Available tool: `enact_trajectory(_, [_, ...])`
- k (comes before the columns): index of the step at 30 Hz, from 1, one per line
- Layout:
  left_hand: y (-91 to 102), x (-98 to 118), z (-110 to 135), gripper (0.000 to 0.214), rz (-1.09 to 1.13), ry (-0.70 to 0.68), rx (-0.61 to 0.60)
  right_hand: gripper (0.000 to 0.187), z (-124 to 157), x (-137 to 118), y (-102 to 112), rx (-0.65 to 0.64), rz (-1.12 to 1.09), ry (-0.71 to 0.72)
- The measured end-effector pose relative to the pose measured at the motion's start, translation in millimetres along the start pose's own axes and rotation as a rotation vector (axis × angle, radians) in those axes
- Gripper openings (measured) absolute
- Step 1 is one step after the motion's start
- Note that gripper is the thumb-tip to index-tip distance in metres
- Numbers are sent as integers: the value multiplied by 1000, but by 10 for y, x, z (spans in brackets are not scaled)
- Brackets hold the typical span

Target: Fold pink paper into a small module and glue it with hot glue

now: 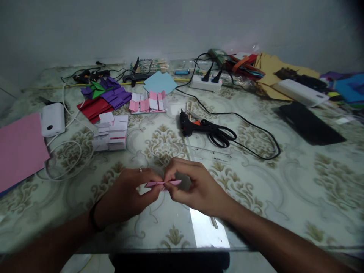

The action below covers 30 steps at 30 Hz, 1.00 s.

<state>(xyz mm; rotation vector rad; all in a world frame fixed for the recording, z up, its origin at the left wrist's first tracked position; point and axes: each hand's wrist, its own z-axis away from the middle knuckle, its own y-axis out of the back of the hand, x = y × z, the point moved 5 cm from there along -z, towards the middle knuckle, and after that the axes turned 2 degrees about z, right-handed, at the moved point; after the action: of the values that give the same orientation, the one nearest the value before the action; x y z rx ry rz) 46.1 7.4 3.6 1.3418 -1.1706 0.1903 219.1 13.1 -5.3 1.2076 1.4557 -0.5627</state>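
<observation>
A small folded piece of pink paper (174, 182) is held level above the near part of the table. My left hand (129, 191) pinches it between thumb and forefinger on its left side. From the right, my right hand (196, 185) pinches the same paper near its middle, the fingertips of both hands almost touching. Beyond my hands stand folded white and pink paper pieces (112, 132) and a row of pink and white folded pieces (148, 102). A black glue gun (187, 125) lies past my right hand, against black-handled scissors (223, 132).
Pink sheets (21, 149) and a white power bank (53, 119) with a looped cable lie left. Purple folded papers (116, 96), a red paper (92, 109) and light blue sheets (160, 82) sit farther back. A power strip (205, 83) and a black phone-like slab (309, 123) are right.
</observation>
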Motion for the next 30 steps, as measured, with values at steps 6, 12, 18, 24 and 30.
enact_trajectory(6, [37, -40, 13, 16, 77, -3, 74, 11, -6, -7, 51, 41, 2, 3])
enact_trajectory(12, [28, -56, 17, 13, 57, -7, 61, 8, -13, -15, 47, 49, 5, 22])
enact_trajectory(18, [2, 2, 13, 17, 6, -9, 0, 13, 0, -14, -13, 7, 8, 7])
enact_trajectory(24, [20, 65, 4, 20, 25, -68, 26, 14, 0, -8, -4, -27, -3, -42])
enact_trajectory(30, [73, -21, 1, 17, 63, -31, 68, 6, -11, 69, 64, -9, -25, -125])
